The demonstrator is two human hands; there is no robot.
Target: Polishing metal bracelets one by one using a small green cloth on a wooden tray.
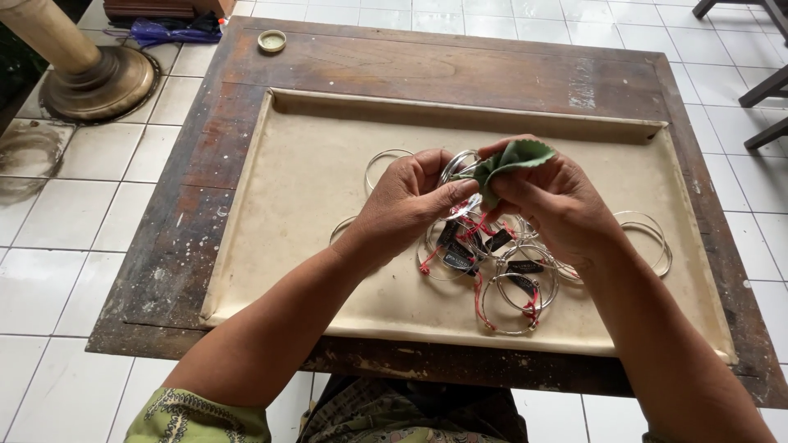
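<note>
My left hand (406, 205) grips a silver bangle (458, 165) above a low wooden table. Against that bangle my right hand (552, 199) presses a small green cloth (510, 160), pinched between its fingers. Below both hands lies a heap of several silver bangles (513, 287) with black tags and red strings. They rest on a cream recessed tray surface (312, 205). One loose bangle (379, 162) lies just left of my left hand, and a stacked pair of bangles (652, 234) lies to the right.
The dark worn wooden table (460, 70) stands on white floor tiles. A small round lid (272, 40) sits on its far left corner. A brass-coloured pedestal base (98, 82) stands on the floor at left, and chair legs (763, 90) show at right.
</note>
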